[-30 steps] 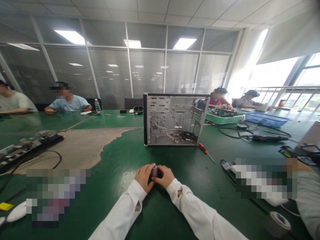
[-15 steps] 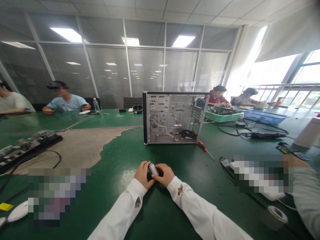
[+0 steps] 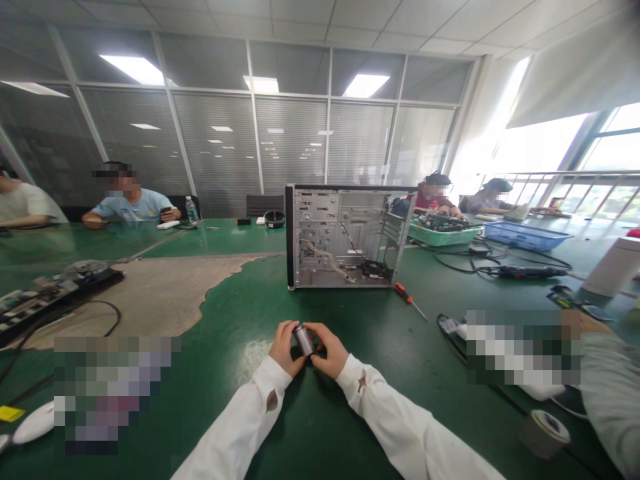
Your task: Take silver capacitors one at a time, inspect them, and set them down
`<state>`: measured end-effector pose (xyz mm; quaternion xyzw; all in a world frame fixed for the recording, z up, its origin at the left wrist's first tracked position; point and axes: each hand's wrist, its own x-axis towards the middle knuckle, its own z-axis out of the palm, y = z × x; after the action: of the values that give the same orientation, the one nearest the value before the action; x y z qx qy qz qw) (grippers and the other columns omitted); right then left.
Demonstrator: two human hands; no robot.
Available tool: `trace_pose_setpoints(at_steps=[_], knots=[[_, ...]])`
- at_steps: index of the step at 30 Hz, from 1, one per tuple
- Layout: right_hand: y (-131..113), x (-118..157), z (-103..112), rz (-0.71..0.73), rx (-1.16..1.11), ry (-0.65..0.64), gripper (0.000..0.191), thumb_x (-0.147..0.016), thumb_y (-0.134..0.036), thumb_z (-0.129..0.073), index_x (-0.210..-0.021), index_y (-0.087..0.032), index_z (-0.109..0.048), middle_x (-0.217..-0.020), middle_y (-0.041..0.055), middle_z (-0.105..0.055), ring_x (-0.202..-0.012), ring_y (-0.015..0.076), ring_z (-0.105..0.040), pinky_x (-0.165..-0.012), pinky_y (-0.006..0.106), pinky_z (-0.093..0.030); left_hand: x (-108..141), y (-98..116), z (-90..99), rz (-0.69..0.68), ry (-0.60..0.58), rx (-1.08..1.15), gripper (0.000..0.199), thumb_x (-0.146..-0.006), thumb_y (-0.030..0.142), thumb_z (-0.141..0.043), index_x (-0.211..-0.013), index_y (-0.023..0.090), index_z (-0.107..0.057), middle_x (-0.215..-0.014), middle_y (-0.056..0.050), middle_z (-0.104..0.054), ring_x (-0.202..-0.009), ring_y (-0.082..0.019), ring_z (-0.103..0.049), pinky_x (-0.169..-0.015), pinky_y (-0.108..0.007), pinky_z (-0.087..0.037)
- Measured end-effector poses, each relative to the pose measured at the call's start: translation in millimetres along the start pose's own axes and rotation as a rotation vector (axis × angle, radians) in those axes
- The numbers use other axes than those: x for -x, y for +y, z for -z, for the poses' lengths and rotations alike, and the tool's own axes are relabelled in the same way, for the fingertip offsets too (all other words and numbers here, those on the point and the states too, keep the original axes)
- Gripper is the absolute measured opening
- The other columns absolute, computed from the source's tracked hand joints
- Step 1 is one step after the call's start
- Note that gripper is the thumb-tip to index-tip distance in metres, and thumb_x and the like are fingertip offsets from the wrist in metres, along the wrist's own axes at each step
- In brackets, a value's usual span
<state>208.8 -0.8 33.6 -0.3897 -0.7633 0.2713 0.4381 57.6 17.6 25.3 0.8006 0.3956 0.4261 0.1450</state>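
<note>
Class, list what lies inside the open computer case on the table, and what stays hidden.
Inside the computer case, a bundle of pale wires runs across the metal wall, with a dark part at the bottom. Whatever sits behind that wall is hidden.

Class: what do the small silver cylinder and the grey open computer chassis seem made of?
The small silver cylinder looks like metal from its sheen, alloy unclear. The grey open computer chassis looks like sheet steel: thin punched panels, dull finish.
</note>
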Motion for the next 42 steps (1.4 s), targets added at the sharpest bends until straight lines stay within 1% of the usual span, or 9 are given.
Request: trace_pose_setpoints(at_steps=[7,12,15,20,23,28,34,37,42], knots=[[18,-3,0,-0.119,-0.324,-0.008,0.063,-0.050,-0.004,-0.051,-0.109,-0.022,-0.040,-0.108,0.0048,-0.046,-0.075,0.0120,-0.049,-0.058,0.023,-0.040,1,-14,-1.6,0.126,-0.087,0.254,0.061,-0.047,0.018,-0.065,-0.103,0.016,-0.041,-0.101,-0.008,-0.038,-0.089,-0.020,-0.049,-0.072,-0.035,-0.046],[30,-6,1,-0.201,-0.700,-0.046,0.055,-0.050,-0.014,-0.064,-0.102,-0.021,-0.046,-0.102,0.0043,-0.052,-0.066,0.0088,-0.050,-0.061,0.025,-0.041,1,-26,-6.1,0.335,-0.166,0.670,0.056,-0.048,0.028,-0.070,-0.095,0.009,-0.048,-0.099,-0.011,-0.047,-0.079,-0.018,-0.055,-0.073,-0.034,-0.045],[31,-5,-3,-0.251,-0.791,-0.048,0.046,-0.050,-0.019,-0.067,-0.094,-0.019,-0.052,-0.090,0.0026,-0.056,-0.064,0.0093,-0.052,-0.062,0.026,-0.042,-1,-28,-6.4,0.494,-0.157,0.839,0.056,-0.045,0.034,-0.071,-0.091,0.009,-0.052,-0.085,-0.009,-0.060,-0.076,-0.019,-0.057,-0.072,-0.032,-0.045],[27,-2,-9,-0.274,-0.870,-0.032,0.048,-0.049,-0.021,-0.069,-0.094,-0.019,-0.052,-0.090,0.0035,-0.056,-0.062,0.0097,-0.054,-0.056,0.025,-0.043,-6,-26,-0.2,0.720,-0.151,0.974,0.052,-0.049,0.035,-0.070,-0.090,0.009,-0.053,-0.075,-0.008,-0.063,-0.059,-0.016,-0.060,-0.054,-0.026,-0.046],[26,-1,-9,-0.262,-0.841,-0.058,0.051,-0.048,-0.020,-0.070,-0.095,-0.020,-0.051,-0.092,0.0033,-0.056,-0.061,0.0086,-0.053,-0.059,0.026,-0.044,-9,-23,3.5,0.795,-0.194,1.063,0.045,-0.059,0.035,-0.064,-0.092,0.007,-0.051,-0.059,-0.006,-0.062,-0.051,-0.015,-0.059,-0.050,-0.025,-0.045],[26,-2,-8,-0.251,-0.749,-0.053,0.048,-0.052,-0.023,-0.068,-0.096,-0.020,-0.051,-0.090,0.0026,-0.055,-0.062,0.0086,-0.053,-0.061,0.026,-0.044,-11,-16,8.2,0.894,-0.210,1.113,0.037,-0.070,0.037,-0.053,-0.092,0.007,-0.051,-0.053,-0.006,-0.060,-0.048,-0.015,-0.058,-0.048,-0.025,-0.046],[14,0,-9,-0.190,-0.469,0.048,0.045,-0.055,-0.020,-0.063,-0.098,-0.021,-0.050,-0.092,0.0034,-0.053,-0.077,0.0134,-0.051,-0.059,0.024,-0.042,-13,-6,11.1,0.961,-0.221,1.118,0.030,-0.074,0.036,-0.047,-0.081,0.008,-0.051,-0.049,-0.006,-0.060,-0.045,-0.014,-0.058,-0.044,-0.022,-0.045],[6,4,-10,-0.183,-0.296,0.109,0.045,-0.057,-0.019,-0.060,-0.100,-0.021,-0.048,-0.090,0.0030,-0.053,-0.073,0.0133,-0.051,-0.050,0.020,-0.039,-16,-4,8.9,0.998,-0.237,1.057,0.030,-0.072,0.036,-0.050,-0.078,0.007,-0.051,-0.046,-0.005,-0.059,-0.041,-0.013,-0.057,-0.042,-0.021,-0.044],[-3,5,-11,-0.153,-0.181,0.163,0.039,-0.061,-0.019,-0.055,-0.098,-0.021,-0.048,-0.088,0.0016,-0.054,-0.073,0.0133,-0.051,-0.051,0.021,-0.039,-16,-4,7.3,1.009,-0.268,1.013,0.033,-0.069,0.038,-0.053,-0.078,0.007,-0.050,-0.046,-0.006,-0.059,-0.041,-0.014,-0.057,-0.041,-0.021,-0.044]])
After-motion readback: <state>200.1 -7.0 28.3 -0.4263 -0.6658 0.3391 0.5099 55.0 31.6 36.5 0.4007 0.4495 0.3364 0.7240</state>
